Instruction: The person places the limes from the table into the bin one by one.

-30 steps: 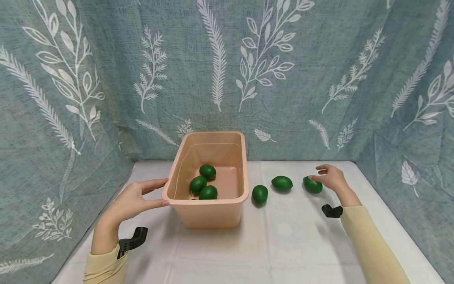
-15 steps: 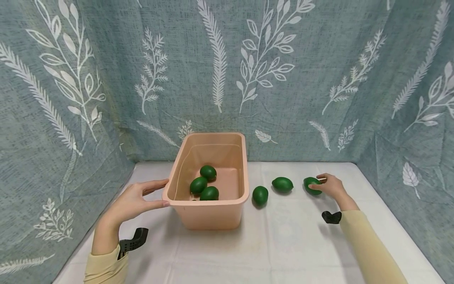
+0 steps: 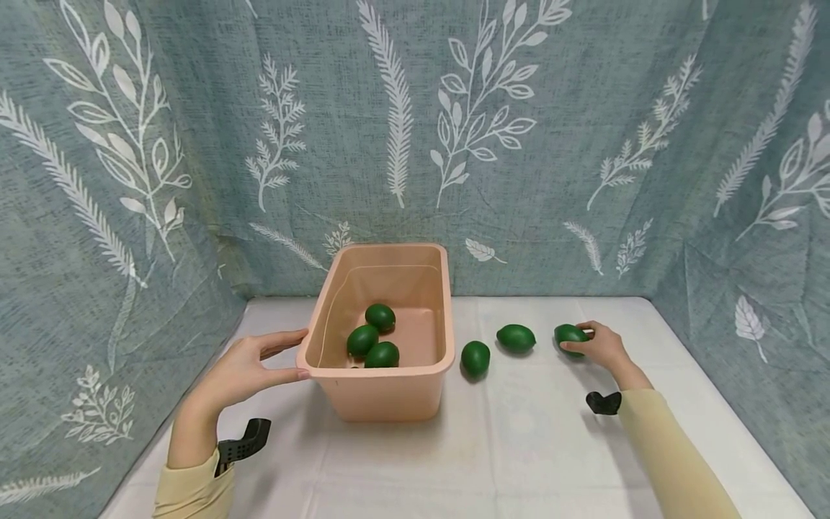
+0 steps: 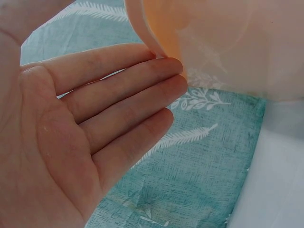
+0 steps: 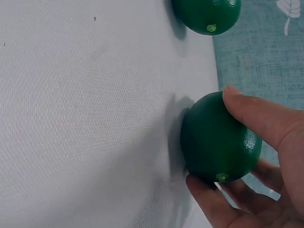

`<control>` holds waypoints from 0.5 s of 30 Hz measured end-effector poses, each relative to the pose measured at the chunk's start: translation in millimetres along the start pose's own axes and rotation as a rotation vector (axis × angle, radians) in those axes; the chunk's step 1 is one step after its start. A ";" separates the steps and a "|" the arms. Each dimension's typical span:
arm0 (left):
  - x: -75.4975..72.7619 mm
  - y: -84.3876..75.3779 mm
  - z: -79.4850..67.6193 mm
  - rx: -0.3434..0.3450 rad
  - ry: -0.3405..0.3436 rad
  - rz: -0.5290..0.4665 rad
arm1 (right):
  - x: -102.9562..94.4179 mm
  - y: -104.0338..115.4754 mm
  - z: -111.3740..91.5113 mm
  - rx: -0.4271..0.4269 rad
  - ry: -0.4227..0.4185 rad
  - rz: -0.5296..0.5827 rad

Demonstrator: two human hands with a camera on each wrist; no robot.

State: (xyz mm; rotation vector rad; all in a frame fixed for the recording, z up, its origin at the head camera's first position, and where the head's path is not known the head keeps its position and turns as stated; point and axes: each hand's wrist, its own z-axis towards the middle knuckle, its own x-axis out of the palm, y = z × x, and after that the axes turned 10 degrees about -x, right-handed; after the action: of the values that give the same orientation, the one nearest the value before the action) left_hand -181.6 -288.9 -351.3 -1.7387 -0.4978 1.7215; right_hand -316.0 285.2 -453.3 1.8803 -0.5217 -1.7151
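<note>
At right, one hand (image 3: 604, 347) (lower now) grips fruit (image 5: 213, 140).

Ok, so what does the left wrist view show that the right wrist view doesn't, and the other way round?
Only the left wrist view shows the left grip, its fingers straight and touching the peach bin. Only the right wrist view shows the right grip holding a green fruit, with a second green fruit cut off by the top edge. Both show leaf-patterned teal cloth and white tabletop.
</note>
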 end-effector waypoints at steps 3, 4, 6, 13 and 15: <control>0.3 -0.3 0.4 -0.001 0.001 0.002 | -0.2 -0.3 -0.7 0.007 0.001 -0.001; 0.4 -0.4 0.5 0.000 0.002 0.001 | -0.5 -0.4 -0.8 0.009 0.001 -0.002; 0.5 -0.4 0.7 0.000 0.004 0.000 | -1.5 -0.1 -1.1 0.009 0.000 -0.002; 0.5 0.0 0.5 0.005 0.001 0.003 | -8.1 9.5 -4.0 -0.033 -0.018 0.027; 0.6 0.3 1.0 0.008 -0.003 0.005 | -11.0 14.5 -4.9 -0.050 -0.025 0.029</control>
State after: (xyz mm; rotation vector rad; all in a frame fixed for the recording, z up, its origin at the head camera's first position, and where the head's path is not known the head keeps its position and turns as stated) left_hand -182.5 -288.6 -351.9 -1.7336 -0.4874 1.7273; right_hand -311.4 281.3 -435.4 1.8103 -0.5093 -1.7192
